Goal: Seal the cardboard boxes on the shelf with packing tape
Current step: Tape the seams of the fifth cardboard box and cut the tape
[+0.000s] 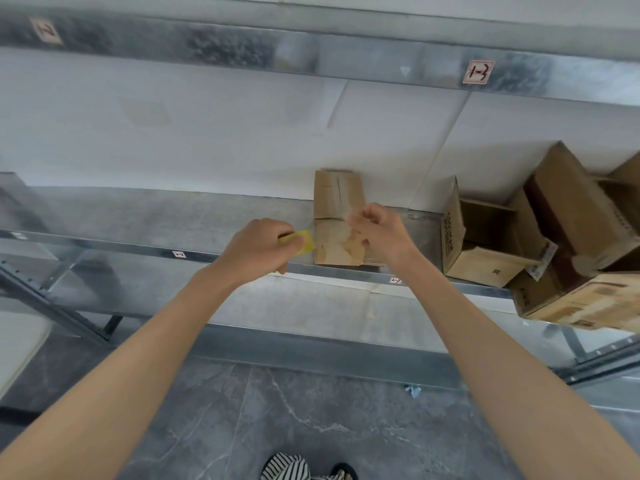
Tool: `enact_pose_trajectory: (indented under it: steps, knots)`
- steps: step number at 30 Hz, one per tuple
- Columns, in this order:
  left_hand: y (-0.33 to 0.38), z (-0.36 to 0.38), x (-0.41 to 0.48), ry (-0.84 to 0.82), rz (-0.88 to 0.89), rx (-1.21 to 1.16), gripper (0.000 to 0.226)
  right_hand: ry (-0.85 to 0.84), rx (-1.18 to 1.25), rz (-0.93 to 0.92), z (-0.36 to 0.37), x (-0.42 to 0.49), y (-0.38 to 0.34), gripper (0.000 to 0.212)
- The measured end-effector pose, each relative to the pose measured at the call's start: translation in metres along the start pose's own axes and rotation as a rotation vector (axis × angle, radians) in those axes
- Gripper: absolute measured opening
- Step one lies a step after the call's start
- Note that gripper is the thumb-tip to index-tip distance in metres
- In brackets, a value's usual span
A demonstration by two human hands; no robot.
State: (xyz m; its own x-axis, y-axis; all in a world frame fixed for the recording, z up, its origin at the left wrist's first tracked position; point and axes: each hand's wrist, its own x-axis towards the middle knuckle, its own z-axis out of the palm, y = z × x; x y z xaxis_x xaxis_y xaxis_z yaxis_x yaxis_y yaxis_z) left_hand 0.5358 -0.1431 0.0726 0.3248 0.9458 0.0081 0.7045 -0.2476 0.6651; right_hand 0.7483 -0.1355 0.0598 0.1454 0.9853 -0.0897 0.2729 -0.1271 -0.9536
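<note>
A small closed cardboard box (337, 220) stands on the metal shelf (145, 223), near its front edge. My left hand (258, 249) grips a yellow tape roll (300, 241) just left of the box. My right hand (379, 228) is in front of the box's right side, its fingers curled in a pinch; a clear tape end between the hands is too faint to make out. To the right an open cardboard box (485, 244) lies on its side on the same shelf.
Larger cardboard boxes (581, 244) are piled at the far right, one jutting past the shelf's front rail (346, 271). An upper shelf beam (311, 53) with paper labels runs overhead. Below lie a lower shelf (311, 317) and the grey stone floor (311, 410).
</note>
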Motion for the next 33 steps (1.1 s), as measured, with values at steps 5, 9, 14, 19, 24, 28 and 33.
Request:
enact_pose_trajectory:
  steps: [5,9,14,19,24,28,33]
  knots:
    - [0.006,-0.001,-0.001,-0.152,-0.057,-0.153,0.035,0.092,0.090,-0.085,-0.008,0.003,-0.004,0.026]
    - [-0.004,-0.011,0.007,-0.094,-0.023,0.107,0.041,0.160,0.071,-0.139,-0.017,0.006,-0.006,0.029]
    - [-0.018,-0.022,0.015,0.019,-0.073,0.067,0.052,0.272,0.074,-0.113,-0.029,0.012,0.004,0.025]
    - [-0.027,-0.020,0.031,0.047,-0.051,0.065,0.046,0.308,0.020,-0.045,-0.035,0.018,0.017,0.020]
    - [-0.031,-0.022,0.055,0.169,-0.040,0.224,0.059,0.379,0.020,0.020,-0.035,0.023,0.028,0.017]
    - [-0.032,-0.018,0.068,0.220,-0.023,0.296,0.056,0.386,0.023,0.049,-0.036,0.028,0.036,0.015]
    - [-0.037,-0.011,0.080,0.197,-0.046,0.350,0.056,0.371,0.028,0.063,-0.036,0.036,0.046,0.021]
